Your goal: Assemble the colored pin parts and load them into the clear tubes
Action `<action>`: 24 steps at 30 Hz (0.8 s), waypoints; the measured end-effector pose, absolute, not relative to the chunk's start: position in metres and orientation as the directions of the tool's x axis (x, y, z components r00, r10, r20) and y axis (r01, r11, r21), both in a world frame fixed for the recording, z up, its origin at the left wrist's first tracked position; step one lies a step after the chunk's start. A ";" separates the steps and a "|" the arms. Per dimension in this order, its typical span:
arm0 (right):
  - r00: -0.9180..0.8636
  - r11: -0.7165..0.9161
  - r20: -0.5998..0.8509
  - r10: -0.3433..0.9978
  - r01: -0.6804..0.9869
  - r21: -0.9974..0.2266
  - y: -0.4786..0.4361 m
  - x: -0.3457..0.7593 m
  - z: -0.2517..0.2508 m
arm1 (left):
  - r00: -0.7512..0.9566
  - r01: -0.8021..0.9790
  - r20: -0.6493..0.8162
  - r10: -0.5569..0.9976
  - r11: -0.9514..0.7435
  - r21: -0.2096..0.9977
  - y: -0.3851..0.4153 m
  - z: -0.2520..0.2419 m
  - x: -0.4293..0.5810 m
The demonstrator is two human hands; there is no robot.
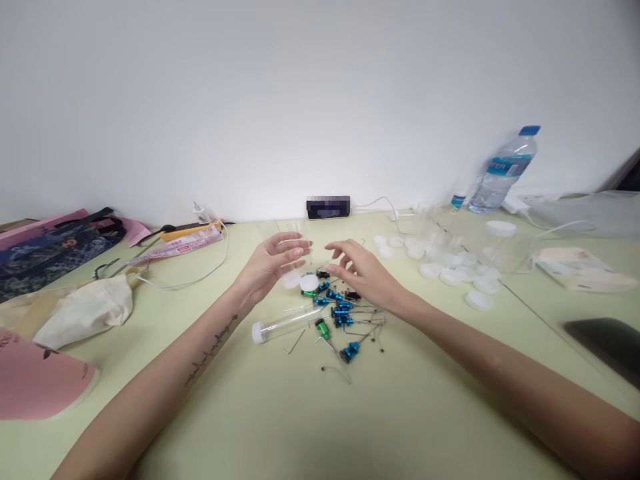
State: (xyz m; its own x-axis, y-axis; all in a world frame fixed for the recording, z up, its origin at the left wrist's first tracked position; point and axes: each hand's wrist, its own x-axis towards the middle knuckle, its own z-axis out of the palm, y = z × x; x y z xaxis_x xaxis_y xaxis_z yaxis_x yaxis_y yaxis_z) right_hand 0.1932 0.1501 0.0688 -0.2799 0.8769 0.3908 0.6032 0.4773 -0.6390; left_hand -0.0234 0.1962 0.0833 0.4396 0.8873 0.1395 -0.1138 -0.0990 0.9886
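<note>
My left hand (273, 265) is raised above the table with its fingers apart. Just behind it are clear, see-through containers (299, 230), and I cannot tell whether any finger touches them. White round lids (309, 283) sit below its fingertips. My right hand (364, 270) hovers palm inward, its fingers curved and apart with nothing between them. Below both hands lies a pile of small blue metal fittings (351, 351) with black ends. Among them are green fittings (323, 327), thin bent rods and a hex key (295, 341). A clear tube with a white cap (258, 332) lies in front.
Several white lids (480, 301) and clear jars (500, 247) stand on the right. A water bottle (505, 170) leans on the wall, and a dark phone-like device (328, 208) stands at the back. Cloth bags (90, 313) and a pink object (45, 377) occupy the left.
</note>
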 end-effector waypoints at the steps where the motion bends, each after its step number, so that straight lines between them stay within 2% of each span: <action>1: -0.265 0.486 0.411 0.873 0.562 -0.669 0.146 0.190 0.074 | 0.454 -0.077 0.131 0.881 -0.108 0.991 0.192 0.083 -0.020; 3: -0.234 0.499 0.448 0.863 0.539 -0.679 0.137 0.185 0.084 | 0.480 0.011 0.122 0.869 -0.146 0.989 0.182 0.084 -0.013; 5: -0.266 0.519 0.455 0.850 0.569 -0.638 0.128 0.183 0.095 | 0.515 0.059 0.136 0.846 -0.194 0.979 0.172 0.086 -0.003; 9: -0.362 0.547 0.426 0.829 0.681 -0.486 0.118 0.188 0.116 | 0.579 0.041 0.190 0.793 -0.261 0.964 0.159 0.091 0.017; 14: -0.366 0.508 0.369 0.854 0.736 -0.447 0.115 0.204 0.134 | 0.619 0.032 0.208 0.757 -0.289 0.957 0.162 0.089 0.040; 19: -0.440 0.541 0.346 0.829 0.788 -0.294 0.121 0.223 0.146 | 0.697 0.075 0.190 0.691 -0.334 0.940 0.177 0.085 0.052; 21: -0.385 0.483 0.352 0.853 0.838 -0.254 0.126 0.237 0.151 | 0.676 0.143 0.217 0.704 -0.414 0.899 0.182 0.085 0.050; 24: -0.203 0.285 0.354 0.913 0.938 -0.198 0.140 0.268 0.152 | 0.593 0.294 0.261 0.762 -0.506 0.811 0.183 0.089 0.034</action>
State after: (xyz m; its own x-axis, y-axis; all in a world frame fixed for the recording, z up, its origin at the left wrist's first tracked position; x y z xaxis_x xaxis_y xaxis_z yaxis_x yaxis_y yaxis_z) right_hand 0.2684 0.1401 0.1520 -0.2028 0.9131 0.3536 0.9378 0.2850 -0.1981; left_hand 0.0341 0.1834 0.0886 0.5926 0.7622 0.2607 0.2940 -0.5059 0.8109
